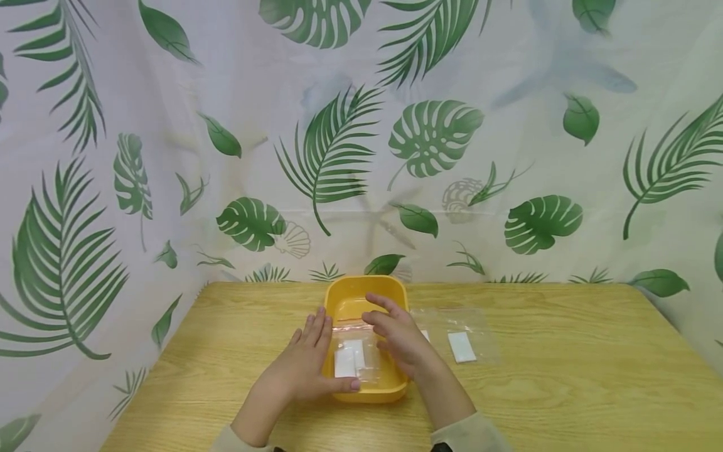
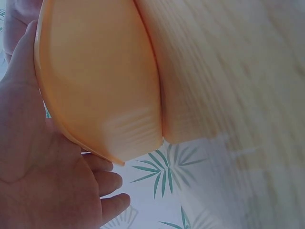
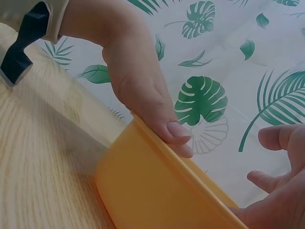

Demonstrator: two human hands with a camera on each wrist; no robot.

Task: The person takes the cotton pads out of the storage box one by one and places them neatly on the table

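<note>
A yellow plastic container (image 1: 369, 397) stands on the table, its long side running away from me. Inside it lies a clear zip bag (image 1: 369, 364) with white rectangular pieces (image 1: 346, 363). My left hand (image 1: 299, 370) rests against the container's left side with fingers straight, its thumb over the near rim. In the left wrist view, the left hand's palm (image 2: 43, 162) lies along the container's edge. Over the container's right side is my right hand (image 1: 403, 339), fingers spread and seemingly holding nothing. Its contact with the rim is unclear from the head view.
Right of the container, another clear bag (image 1: 487, 339) lies flat on the wooden table (image 1: 565, 376), with a white rectangle (image 1: 462, 347) in or under it. Part of that bag is behind the right hand. A leaf-printed curtain (image 1: 350, 251) hangs behind the table.
</note>
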